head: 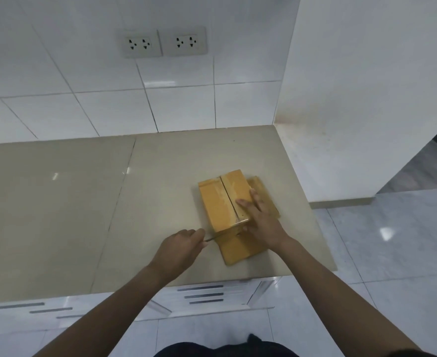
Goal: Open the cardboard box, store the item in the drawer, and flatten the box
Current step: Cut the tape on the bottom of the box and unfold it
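A yellow-brown cardboard box (218,202) stands on the beige countertop (83,202), near its right end. A slit runs down the middle of its taped top. My right hand (260,220) lies flat on the box's right half, fingers spread, pressing it down. My left hand (180,249) is closed around a thin blade-like tool (221,234), whose tip reaches the box's near top edge. A flap folds down toward me at the front, and another sticks out on the right side. What the box holds is hidden.
White drawers with grey bar handles (203,295) sit below the counter's front edge. A tiled wall with two socket plates (163,42) rises behind. A white wall (354,99) bounds the counter on the right, with grey floor tiles (392,240) beyond.
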Demonstrator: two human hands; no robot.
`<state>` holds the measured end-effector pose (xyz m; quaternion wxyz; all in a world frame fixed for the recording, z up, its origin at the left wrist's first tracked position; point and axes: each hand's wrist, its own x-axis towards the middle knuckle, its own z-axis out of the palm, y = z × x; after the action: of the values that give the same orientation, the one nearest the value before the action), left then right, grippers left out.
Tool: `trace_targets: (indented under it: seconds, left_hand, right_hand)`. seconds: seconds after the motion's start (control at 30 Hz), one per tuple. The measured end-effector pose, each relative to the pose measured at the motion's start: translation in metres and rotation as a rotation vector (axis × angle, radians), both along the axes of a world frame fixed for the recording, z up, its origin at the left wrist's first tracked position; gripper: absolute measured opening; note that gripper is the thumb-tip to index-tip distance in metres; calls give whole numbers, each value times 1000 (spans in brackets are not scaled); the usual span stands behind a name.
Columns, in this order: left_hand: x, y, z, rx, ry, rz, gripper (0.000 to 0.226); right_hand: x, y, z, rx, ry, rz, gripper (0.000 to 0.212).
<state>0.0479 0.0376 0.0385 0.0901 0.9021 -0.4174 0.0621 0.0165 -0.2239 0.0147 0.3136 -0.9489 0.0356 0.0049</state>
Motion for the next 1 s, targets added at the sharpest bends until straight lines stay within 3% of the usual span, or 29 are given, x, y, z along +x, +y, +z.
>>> trace_targets:
  seconds: [0.17, 0.53, 0.77, 0.9, 1.0]
  left_hand:
    - [0, -22, 1, -67, 72, 26, 16]
    - [19, -37, 9, -100, 207, -6, 31]
    - [6, -42, 17, -426, 254, 96, 33]
    - [7, -30, 12, -569, 290, 396, 21]
    - [7, -9, -10, -623, 450, 792, 9]
  right_hand:
    - [0, 0, -2, -17, -12, 14, 76]
    - [-2, -2, 1, -60, -33, 45, 72]
    - [-2, -4, 5, -164, 21, 50, 69]
    - [-4, 0, 13, -412, -97, 25, 69]
    - [-12, 4, 13, -359, -319, 113, 44]
